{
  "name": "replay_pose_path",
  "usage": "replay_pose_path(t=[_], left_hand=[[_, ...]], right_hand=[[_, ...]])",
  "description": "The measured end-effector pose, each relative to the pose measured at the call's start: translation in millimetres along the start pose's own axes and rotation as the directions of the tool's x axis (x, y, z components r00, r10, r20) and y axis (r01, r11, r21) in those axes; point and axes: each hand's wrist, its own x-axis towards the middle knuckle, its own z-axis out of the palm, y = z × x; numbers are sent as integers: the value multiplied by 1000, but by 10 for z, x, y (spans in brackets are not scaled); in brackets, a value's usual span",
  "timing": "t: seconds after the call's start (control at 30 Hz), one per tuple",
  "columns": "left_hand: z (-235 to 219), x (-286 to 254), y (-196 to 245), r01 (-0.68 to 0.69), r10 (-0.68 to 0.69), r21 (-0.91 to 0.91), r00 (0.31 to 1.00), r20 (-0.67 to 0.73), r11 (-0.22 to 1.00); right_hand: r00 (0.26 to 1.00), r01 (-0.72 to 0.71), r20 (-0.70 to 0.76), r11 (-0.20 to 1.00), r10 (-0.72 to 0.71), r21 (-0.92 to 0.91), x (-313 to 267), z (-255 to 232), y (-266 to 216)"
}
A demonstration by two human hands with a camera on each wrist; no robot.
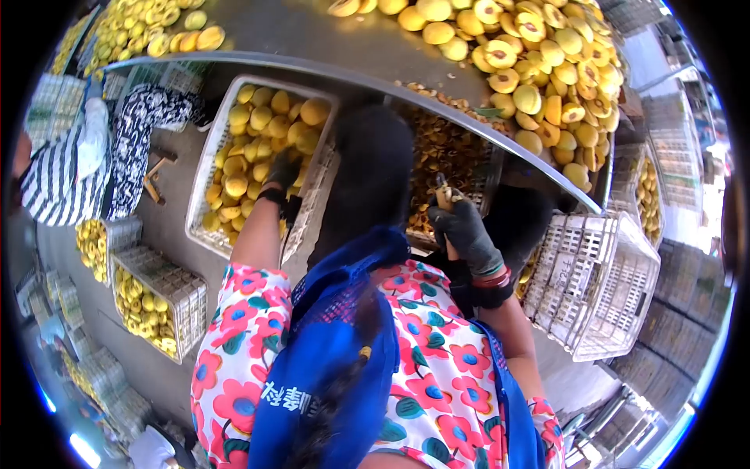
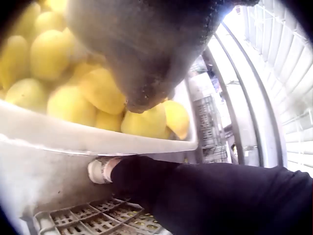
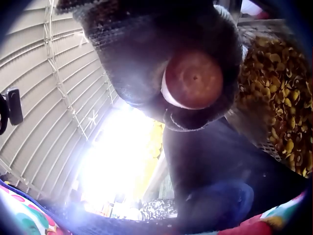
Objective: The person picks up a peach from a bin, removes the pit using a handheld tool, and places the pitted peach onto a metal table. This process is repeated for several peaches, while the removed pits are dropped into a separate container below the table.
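Note:
My left hand (image 1: 283, 170), in a dark glove, reaches into a white plastic crate (image 1: 205, 168) heaped with yellow peaches (image 1: 237, 185). Glove fingertips come down onto the peaches (image 2: 100, 90) in the left wrist view; the glove itself hides most of the fingers, and I cannot tell whether they hold a peach. Over the right knee, my right hand (image 1: 469, 234), gloved too, grips a wooden-handled tool (image 1: 444, 195) pointing up and away. The round butt of its handle (image 3: 194, 78) shows within the curled glove in the right wrist view.
A metal-edged table (image 1: 312, 35) bears halved peaches (image 1: 547, 70). Beneath its edge, a crate of brown-yellow scraps (image 3: 274, 98) stands between the knees. White crates (image 1: 586, 281) lean at the right; filled crates (image 1: 160, 301) stand at the left, near another person in stripes (image 1: 66, 172).

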Motion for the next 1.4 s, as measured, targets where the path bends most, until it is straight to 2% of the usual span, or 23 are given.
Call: replay_pose_path(t=[0.07, 0.1, 0.13, 0.17, 0.2, 0.23, 0.3, 0.43, 0.53, 0.6, 0.67, 0.77, 0.87, 0.9, 0.97, 1.1, 1.2, 1.23, 1.27, 1.3, 1.33, 1.37, 1.4], left_hand=[[-162, 155, 91, 130, -142, 172, 988, 59, 976], [-210, 231, 134, 83, -49, 203, 984, -170, 976], [-262, 276, 199, 47, 51, 242, 921, -385, 969], [-666, 62, 911, -7, 7, 1, 817, -577, 1000], [-910, -3, 1336, -246, 176, -9, 717, -675, 969], [-1066, 27, 1703, -332, 223, -24, 685, -694, 943], [-1200, 181, 2276, -548, 432, 49, 598, -675, 835], [-1105, 752, 3283, -667, 617, -15, 698, -365, 745], [-918, 1210, 3857, -567, 582, 172, 811, -51, 805], [-615, 1679, 3984, -566, 589, 246, 808, -24, 787], [-519, 1793, 4152, -536, 563, 311, 826, 2, 785], [-645, 1580, 4356, -486, 515, 366, 857, 23, 793], [-559, 1746, 4245, -582, 575, 201, 812, 97, 788], [-600, 1732, 4208, -535, 515, 146, 843, 154, 832], [-789, 1477, 4151, -415, 465, -237, 858, 219, 878], [-1189, 661, 4077, -305, 576, -664, 784, 232, 683], [-1441, -62, 4146, -106, 602, -854, 753, 266, 510], [-1498, -339, 4208, -118, 601, -888, 775, 198, 445], [-1454, -402, 4129, -391, 726, -831, 688, 23, 397], [-1396, -458, 4044, -630, 830, -715, 543, -126, 304], [-1340, -502, 4009, -697, 844, -657, 508, -170, 287], [-1290, -552, 3979, -759, 856, -593, 471, -215, 269], [-1252, -615, 3963, -814, 864, -524, 433, -258, 251]], right_hand=[[1000, 23, -5, 998, -24, -61, -32, -69, 53], [999, -13, -33, 999, 14, 40, -109, -40, -77], [1000, -15, -24, 999, 16, 40, -104, -69, -81], [1000, -19, -13, 999, 20, 41, -101, -95, -70], [1000, -24, 0, 999, 24, 39, -95, -118, -48], [1000, -15, 0, 999, 15, 50, -63, -135, 19], [998, 56, -31, 996, -54, 69, -96, -111, 1], [999, 26, -21, 995, -25, 92, -116, -108, -56], [1000, 5, -13, 993, -4, 115, -147, -164, -90], [999, 28, -20, 992, -26, 126, -98, -232, -17], [998, 39, -48, 984, -31, 172, -98, -303, -27], [991, 127, -61, 979, -118, 161, -46, -370, 91], [998, 59, -24, 976, -55, 211, -69, -416, 4], [996, 84, -28, 974, -80, 208, -65, -410, -8], [991, 134, -42, 970, -129, 203, -83, -363, -37], [946, 290, -143, 956, -292, -38, -68, -343, -154], [884, 432, -187, 902, -428, -19, -25, -307, -172], [853, 484, -208, 875, -478, -25, -84, -286, -284], [846, 499, -222, 866, -485, 9, -121, -263, -342], [839, 513, -236, 857, -490, 42, -144, -254, -374], [832, 526, -251, 847, -494, 74, -159, -252, -385], [753, 610, -271, 791, -600, -56, -141, -260, -364], [750, 606, -287, 793, -596, -62, -158, -254, -357]])
